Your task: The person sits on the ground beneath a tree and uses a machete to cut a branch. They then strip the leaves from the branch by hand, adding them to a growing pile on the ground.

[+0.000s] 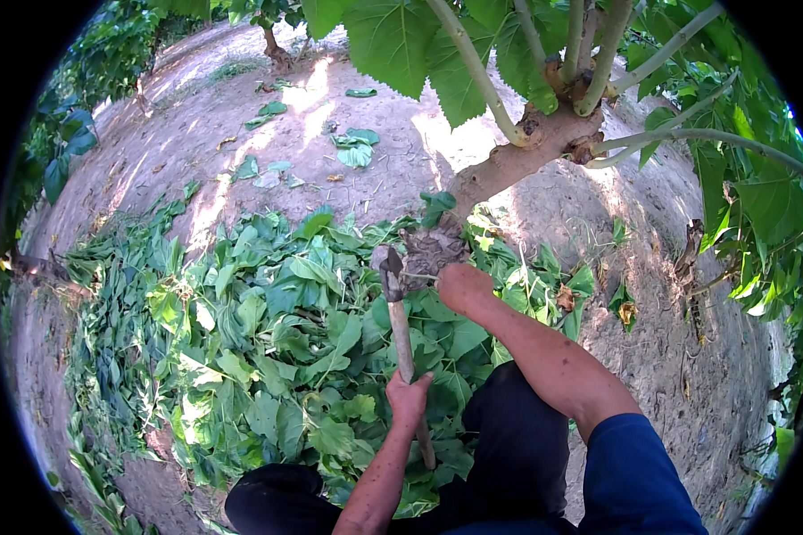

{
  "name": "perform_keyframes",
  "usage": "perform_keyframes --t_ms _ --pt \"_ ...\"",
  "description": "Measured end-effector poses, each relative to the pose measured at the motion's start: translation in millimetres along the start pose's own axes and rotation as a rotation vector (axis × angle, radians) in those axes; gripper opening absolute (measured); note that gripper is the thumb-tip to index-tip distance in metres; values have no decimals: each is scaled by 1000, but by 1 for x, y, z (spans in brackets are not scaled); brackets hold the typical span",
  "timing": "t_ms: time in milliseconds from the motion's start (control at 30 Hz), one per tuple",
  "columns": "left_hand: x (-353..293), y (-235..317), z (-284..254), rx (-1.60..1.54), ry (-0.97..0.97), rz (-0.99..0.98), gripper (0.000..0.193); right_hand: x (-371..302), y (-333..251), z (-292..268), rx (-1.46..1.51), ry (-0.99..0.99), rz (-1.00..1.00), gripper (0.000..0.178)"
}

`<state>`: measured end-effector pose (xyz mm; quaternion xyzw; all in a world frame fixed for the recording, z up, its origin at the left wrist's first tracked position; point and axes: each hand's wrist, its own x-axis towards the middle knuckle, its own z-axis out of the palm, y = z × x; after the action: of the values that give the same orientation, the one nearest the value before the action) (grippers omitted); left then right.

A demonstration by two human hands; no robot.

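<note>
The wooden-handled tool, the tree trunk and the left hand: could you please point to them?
Wooden-handled tool (402, 343), head view: handle.
Tree trunk (516, 168), head view: bare bark.
Left hand (407, 401), head view: its back.

1. Daylight comes down through the broad leaves above, so I am mostly in soft, even shade.
2. Sun breaks through in streaks on the bare soil — beside the leaning trunk it glares nearly white.
3. My left hand and right hand are moderately lit and fairly crisp.
4. My dark trousers sink close to black, their folds hard to read.
5. The fisheye bows the ground into a dome — black closes round the rim, where foliage turns stretched and soft.
</note>
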<state>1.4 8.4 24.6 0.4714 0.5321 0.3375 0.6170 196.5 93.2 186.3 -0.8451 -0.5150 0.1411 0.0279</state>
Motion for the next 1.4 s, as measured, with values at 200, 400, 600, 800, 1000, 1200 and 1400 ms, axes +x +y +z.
perform_keyframes --t_ms 200,400,600,800,1000,1200,1400 --pt "2 34 1 -60 25 34 25 0 1 2 39 19 21 25" --pt "-10 6 6 148 48 77 26 -3 2 0 45 4 18 25" --pt "-4 -13 14 65 35 13 27 1 10 3 43 21 1 25" --pt "-4 -1 7 -99 6 -35 31 4 9 8 25 21 -41 25" --pt "-3 -1 6 -36 22 -17 38 13 13 21 -3 44 -100 25" --pt "-5 -5 6 -9 0 -40 36 15 9 23 -8 65 -105 25" --pt "0 -8 4 43 8 -16 33 17 8 21 42 10 -79 31"
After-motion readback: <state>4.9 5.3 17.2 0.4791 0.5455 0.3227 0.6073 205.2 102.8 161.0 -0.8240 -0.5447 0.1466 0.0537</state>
